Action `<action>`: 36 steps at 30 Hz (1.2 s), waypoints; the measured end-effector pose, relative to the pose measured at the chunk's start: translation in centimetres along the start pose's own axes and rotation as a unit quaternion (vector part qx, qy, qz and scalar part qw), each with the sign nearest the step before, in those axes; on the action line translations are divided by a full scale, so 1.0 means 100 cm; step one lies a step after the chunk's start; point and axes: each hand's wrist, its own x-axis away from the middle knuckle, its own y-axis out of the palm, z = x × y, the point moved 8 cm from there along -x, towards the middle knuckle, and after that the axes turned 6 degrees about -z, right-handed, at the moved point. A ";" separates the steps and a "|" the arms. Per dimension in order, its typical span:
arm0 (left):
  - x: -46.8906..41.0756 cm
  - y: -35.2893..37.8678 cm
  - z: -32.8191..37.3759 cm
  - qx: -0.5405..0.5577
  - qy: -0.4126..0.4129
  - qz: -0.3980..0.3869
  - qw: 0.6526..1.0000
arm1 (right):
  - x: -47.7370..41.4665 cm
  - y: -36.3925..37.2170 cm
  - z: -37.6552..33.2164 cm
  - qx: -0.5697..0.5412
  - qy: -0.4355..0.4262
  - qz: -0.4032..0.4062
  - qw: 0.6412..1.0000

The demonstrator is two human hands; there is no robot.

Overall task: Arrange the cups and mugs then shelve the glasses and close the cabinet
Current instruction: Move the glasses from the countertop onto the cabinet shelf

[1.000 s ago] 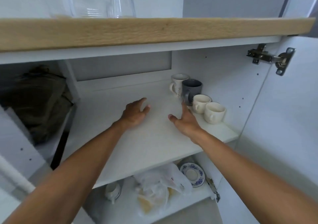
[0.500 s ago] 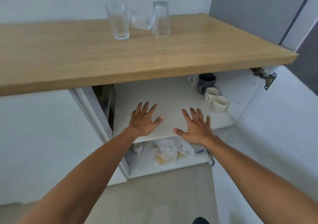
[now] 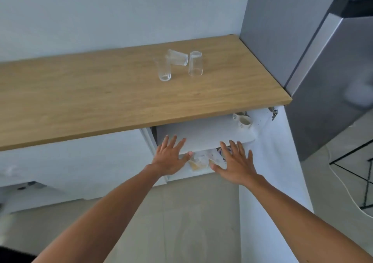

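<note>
Three clear glasses stand on the wooden countertop: an upright one, one lying on its side and an upside-down one. Below, the cabinet is open; two white mugs show at the right end of its white shelf, the other mugs hidden under the countertop. My left hand is spread flat at the shelf's front edge, holding nothing. My right hand is also spread, in front of the shelf edge and empty.
The open cabinet door hangs to the right of my right arm. A plastic bag and a blue-patterned saucer lie on the lower shelf. A grey fridge stands at the right. A white cable runs along the floor.
My view has risen and pulled back from inside the cabinet to above the countertop. Both hands have drawn back from the middle of the shelf to its front edge, fingers spread.
</note>
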 end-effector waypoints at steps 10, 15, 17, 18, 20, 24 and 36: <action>0.051 -0.100 0.029 0.040 -0.020 0.075 0.996 | 0.024 -0.117 -0.015 -0.006 -0.059 0.067 0.996; 0.031 -0.138 0.028 0.063 -0.032 0.109 0.992 | -0.005 -0.156 -0.020 0.012 -0.074 0.082 0.994; 0.016 -0.152 0.023 0.065 -0.034 0.119 0.990 | -0.025 -0.169 -0.023 0.025 -0.073 0.090 0.993; 0.006 -0.159 0.020 0.067 -0.034 0.124 0.989 | -0.037 -0.175 -0.024 0.029 -0.071 0.093 0.993; -0.018 -0.175 0.010 0.068 -0.032 0.133 0.988 | -0.065 -0.187 -0.028 0.027 -0.069 0.095 0.993; -0.067 -0.202 -0.020 0.080 -0.040 0.146 0.985 | -0.124 -0.209 -0.038 0.022 -0.060 0.088 0.994; -0.159 -0.248 -0.086 0.190 -0.056 0.226 0.954 | -0.265 -0.278 -0.078 0.100 -0.134 0.086 0.982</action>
